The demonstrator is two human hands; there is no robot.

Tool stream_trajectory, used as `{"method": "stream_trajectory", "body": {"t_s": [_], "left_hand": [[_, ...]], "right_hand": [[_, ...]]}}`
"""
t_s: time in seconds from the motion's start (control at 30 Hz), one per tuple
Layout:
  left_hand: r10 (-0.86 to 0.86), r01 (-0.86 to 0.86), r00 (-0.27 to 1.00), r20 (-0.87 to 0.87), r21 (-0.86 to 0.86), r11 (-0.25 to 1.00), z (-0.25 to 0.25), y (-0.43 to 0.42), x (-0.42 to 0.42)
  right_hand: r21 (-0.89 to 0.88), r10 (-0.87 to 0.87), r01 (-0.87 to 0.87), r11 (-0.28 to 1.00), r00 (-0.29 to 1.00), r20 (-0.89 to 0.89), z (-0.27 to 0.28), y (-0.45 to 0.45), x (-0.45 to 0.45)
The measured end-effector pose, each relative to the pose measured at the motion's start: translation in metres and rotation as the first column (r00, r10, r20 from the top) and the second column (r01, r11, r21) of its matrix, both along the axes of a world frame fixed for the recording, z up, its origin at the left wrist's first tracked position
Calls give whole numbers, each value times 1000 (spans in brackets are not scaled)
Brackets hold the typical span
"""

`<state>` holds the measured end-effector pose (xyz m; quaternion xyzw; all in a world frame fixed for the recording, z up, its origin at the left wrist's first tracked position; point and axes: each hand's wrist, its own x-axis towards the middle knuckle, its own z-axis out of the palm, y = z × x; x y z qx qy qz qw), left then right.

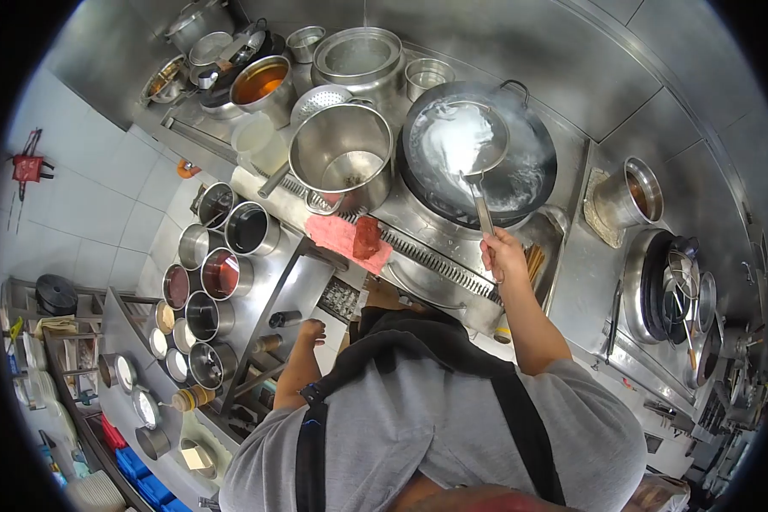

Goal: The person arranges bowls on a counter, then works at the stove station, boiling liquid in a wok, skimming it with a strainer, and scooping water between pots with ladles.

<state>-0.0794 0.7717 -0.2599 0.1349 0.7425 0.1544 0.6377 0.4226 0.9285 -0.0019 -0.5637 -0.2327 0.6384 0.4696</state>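
My right hand [505,256] is closed round the handle of a round strainer [491,154], which is over the large black wok [538,145]. White, steaming contents [457,136] show in and around the strainer, and cloudy liquid lies in the wok. My left hand [312,331] hangs low at the left of my body, fingers curled, near the counter edge; whether it holds anything is hidden. Left of the wok stands a big steel pot [337,141]. In front of that pot, a pink cloth [333,235] lies with a dark red object [367,237] on it.
Several steel pots of sauces [226,273] stand on the left counter. Behind are a pot of orange liquid [260,81] and a large lidded-looking pot [358,55]. To the right are a steel pot [631,196] and stacked black pans [653,282].
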Motion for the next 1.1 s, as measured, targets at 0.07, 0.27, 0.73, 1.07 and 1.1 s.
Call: {"method": "stream_trajectory", "body": {"t_s": [0.07,0.27,0.73,1.07,1.1], "left_hand": [[-54,52,995,-84,-26,998,4,7,6],[-238,250,965,-112,106,962,32,24,34],[-412,356,901,-133,-312,881,-38,-30,24],[-834,900,427,-348,80,428,11,49,79],[-824,866,487,-288,41,498,-2,58,83]], "right_hand": [[33,10,-9,999,1000,-20,2,10,1],[93,35,-29,995,997,-65,3,31,10],[182,-136,-9,983,629,765,38,24,178],[45,83,-128,991,831,551,-4,31,155],[62,64,-102,993,894,443,-6,35,147]]}}
